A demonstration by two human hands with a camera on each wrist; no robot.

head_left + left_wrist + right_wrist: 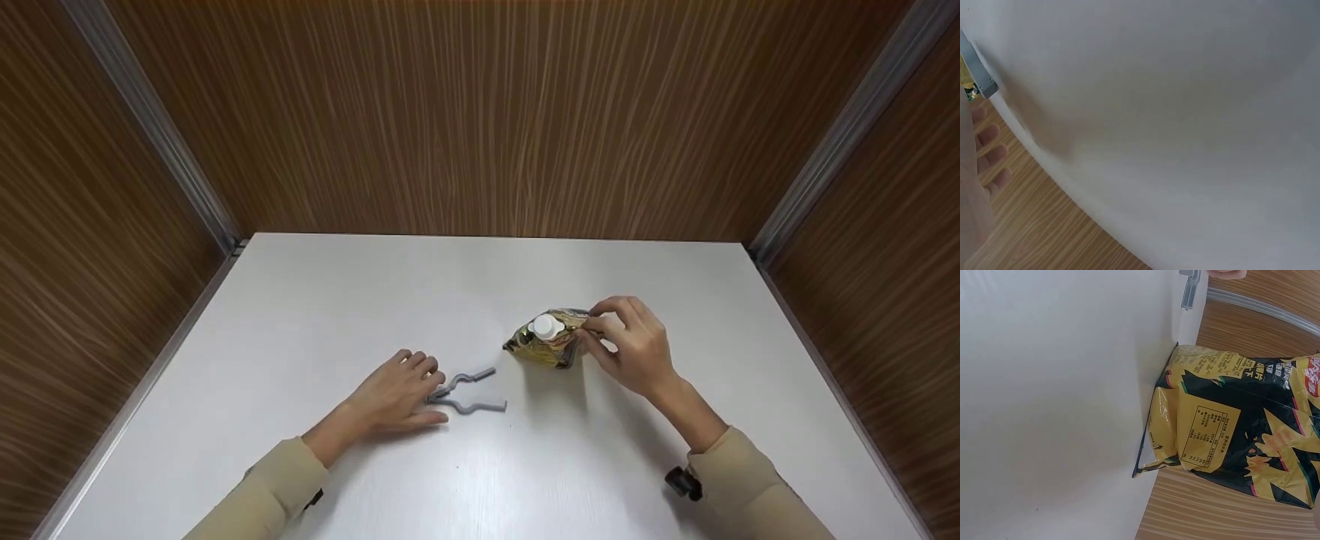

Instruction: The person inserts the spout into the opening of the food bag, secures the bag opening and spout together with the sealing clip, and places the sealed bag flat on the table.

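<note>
The right hand [626,345] pinches the top edge of a yellow-and-black snack bag [551,341] that stands near the middle of the white desk [337,300], thumb and fingers curled onto the foil at the bag's three o'clock side. A white round object [545,325], possibly a cap or a clip head, sits on top of the bag; the head view is too small to be sure. The right wrist view shows the bag's printed side [1230,439] close up, crumpled and full.

The left hand [397,397] lies flat on the desk at about eight o'clock from the bag, fingers straight and relaxed, their tips touching a grey wavy clip [469,394] that rests open beside them. It holds nothing. In the left wrist view only the fingers [988,152] show, against the desk and wood beyond.

By my reading, the work is at the gathering stage: the bag's mouth is being held while the clip waits. The next move likely calls for picking up the clip and sliding it over the pinched edge without letting the foil spring free.

The desk is smooth, white and matte. Wood-grain panels [480,112] with metal corner strips [157,127] wall it in at nine, twelve and three o'clock.
</note>
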